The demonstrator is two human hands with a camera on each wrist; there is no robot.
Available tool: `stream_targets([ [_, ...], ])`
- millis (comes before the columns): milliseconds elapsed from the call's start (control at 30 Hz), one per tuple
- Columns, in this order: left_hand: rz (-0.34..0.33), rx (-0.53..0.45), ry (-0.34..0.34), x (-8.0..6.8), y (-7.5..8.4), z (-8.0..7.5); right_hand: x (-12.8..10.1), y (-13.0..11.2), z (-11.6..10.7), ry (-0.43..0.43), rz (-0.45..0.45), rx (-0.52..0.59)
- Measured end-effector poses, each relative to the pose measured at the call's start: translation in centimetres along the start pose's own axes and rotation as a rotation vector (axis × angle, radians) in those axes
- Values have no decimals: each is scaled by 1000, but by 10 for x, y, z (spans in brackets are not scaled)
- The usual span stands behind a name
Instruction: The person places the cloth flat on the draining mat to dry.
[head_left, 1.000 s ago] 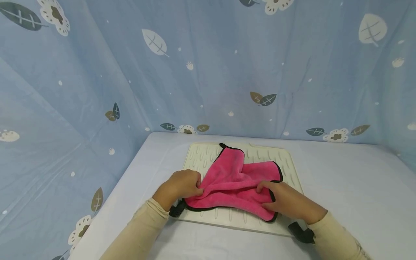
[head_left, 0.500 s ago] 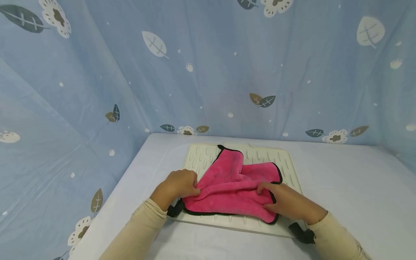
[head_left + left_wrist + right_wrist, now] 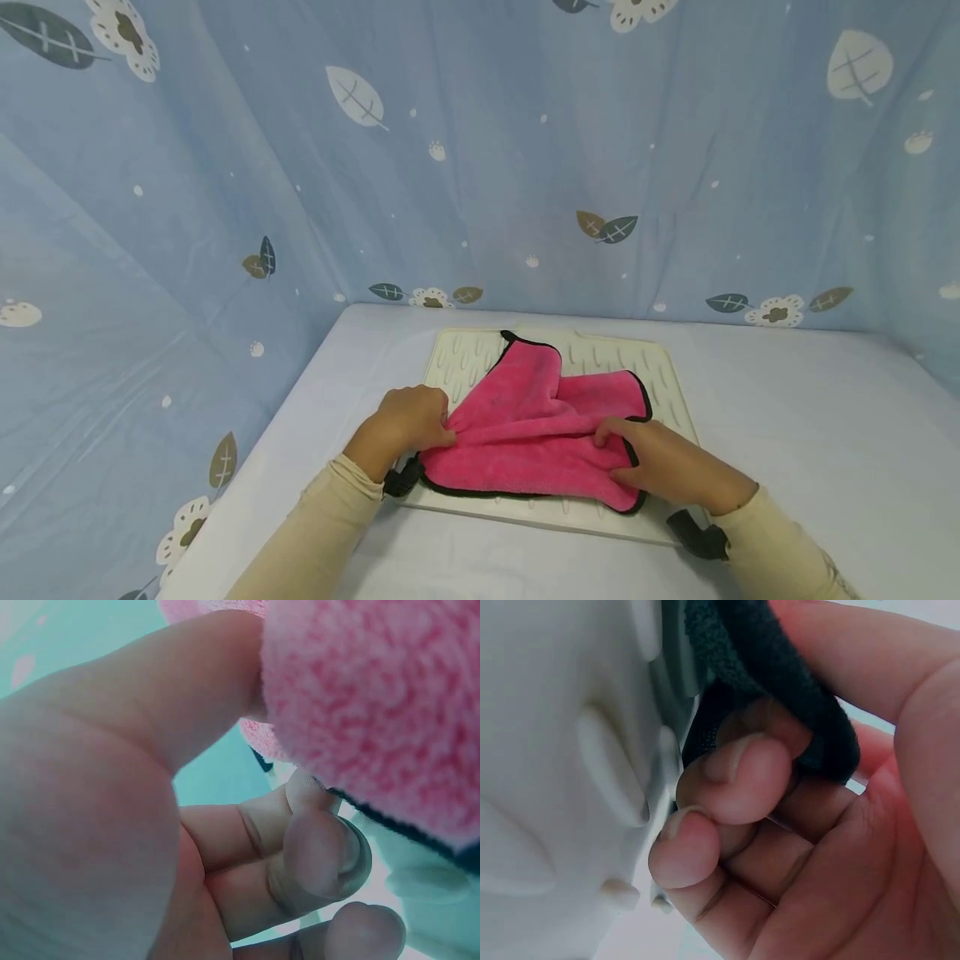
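Note:
A pink cloth (image 3: 536, 429) with black edging lies bunched on a cream ridged mat (image 3: 465, 362). My left hand (image 3: 408, 421) pinches the cloth's left edge; in the left wrist view the thumb presses the pink cloth (image 3: 375, 697) against curled fingers (image 3: 315, 855). At the cloth's right side my right hand (image 3: 660, 462) grips it, and the right wrist view shows the black edging (image 3: 780, 675) caught between thumb and curled fingers (image 3: 735, 780), close to the mat (image 3: 555, 750).
The mat sits on a pale blue table (image 3: 810, 417). A blue curtain (image 3: 525, 150) printed with leaves and flowers closes off the back and the left side. Black wrist straps (image 3: 693, 533) show at both cuffs.
My left hand has drawn the cloth's left edge outward to the left, flattening the near fold. The right hand has stayed in place.

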State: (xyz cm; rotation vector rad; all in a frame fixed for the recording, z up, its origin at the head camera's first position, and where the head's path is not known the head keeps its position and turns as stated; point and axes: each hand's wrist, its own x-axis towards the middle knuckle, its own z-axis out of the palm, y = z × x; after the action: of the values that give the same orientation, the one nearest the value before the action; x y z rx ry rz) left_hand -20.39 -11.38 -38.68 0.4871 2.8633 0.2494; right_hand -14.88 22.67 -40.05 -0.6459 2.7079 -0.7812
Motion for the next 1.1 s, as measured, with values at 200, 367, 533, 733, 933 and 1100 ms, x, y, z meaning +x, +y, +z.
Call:
stream_targets([
  [200, 8, 0, -11, 1, -1, 1, -1, 1, 0, -9, -18, 5],
  [367, 17, -8, 1, 2, -2, 3, 0, 1, -2, -8, -9, -3],
  [533, 10, 11, 4, 3, -1, 3, 0, 1, -4, -3, -38, -20],
  [733, 0, 51, 52, 4, -1, 2, -1, 0, -5, 48, -49, 6],
  [933, -22, 51, 89, 3, 0, 1, -2, 1, -4, 53, -22, 34],
  [1100, -28, 68, 115, 6, 0, 2, -2, 2, -3, 41, -1, 22],
])
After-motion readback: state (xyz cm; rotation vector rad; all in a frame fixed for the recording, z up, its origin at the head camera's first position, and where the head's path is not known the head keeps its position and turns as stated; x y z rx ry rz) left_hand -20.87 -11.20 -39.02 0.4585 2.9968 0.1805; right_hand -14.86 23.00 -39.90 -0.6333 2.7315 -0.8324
